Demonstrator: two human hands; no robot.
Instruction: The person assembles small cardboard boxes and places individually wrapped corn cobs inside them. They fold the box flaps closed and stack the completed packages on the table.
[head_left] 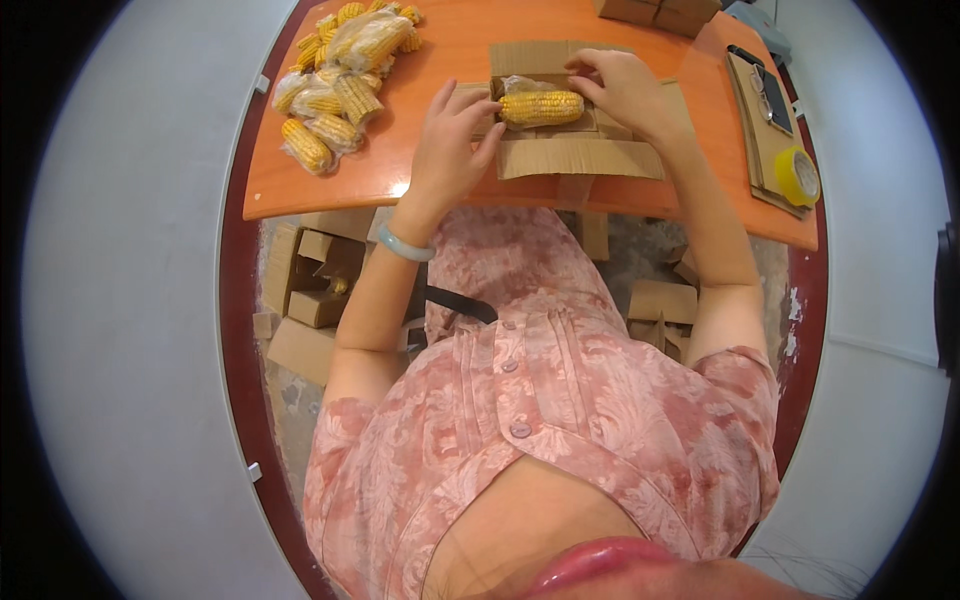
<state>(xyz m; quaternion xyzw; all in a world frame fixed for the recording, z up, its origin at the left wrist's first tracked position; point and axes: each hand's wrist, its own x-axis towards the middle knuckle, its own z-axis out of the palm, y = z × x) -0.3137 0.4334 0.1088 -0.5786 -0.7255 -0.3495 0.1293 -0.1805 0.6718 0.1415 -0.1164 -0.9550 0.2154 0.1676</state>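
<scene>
A yellow corn cob (542, 108) in clear plastic wrap lies across a small brown cardboard box (580, 158) with its flaps folded out. My left hand (455, 145) is at the cob's left end, fingers spread and fingertips touching or almost touching it; the thumb is apart from the fingers. Over the box's far right part is my right hand (625, 95), its fingers bent and apart just above the cob's right end. Whether it touches the wrap I cannot tell. No object shows in its grasp.
A heap of wrapped corn cobs (335, 95) covers the far left of the orange table (440, 40). At the right lie cardboard sheets (748, 130), glasses (762, 95), a dark phone (778, 112) and a yellow tape roll (797, 176). Cardboard boxes (318, 275) stand below the table.
</scene>
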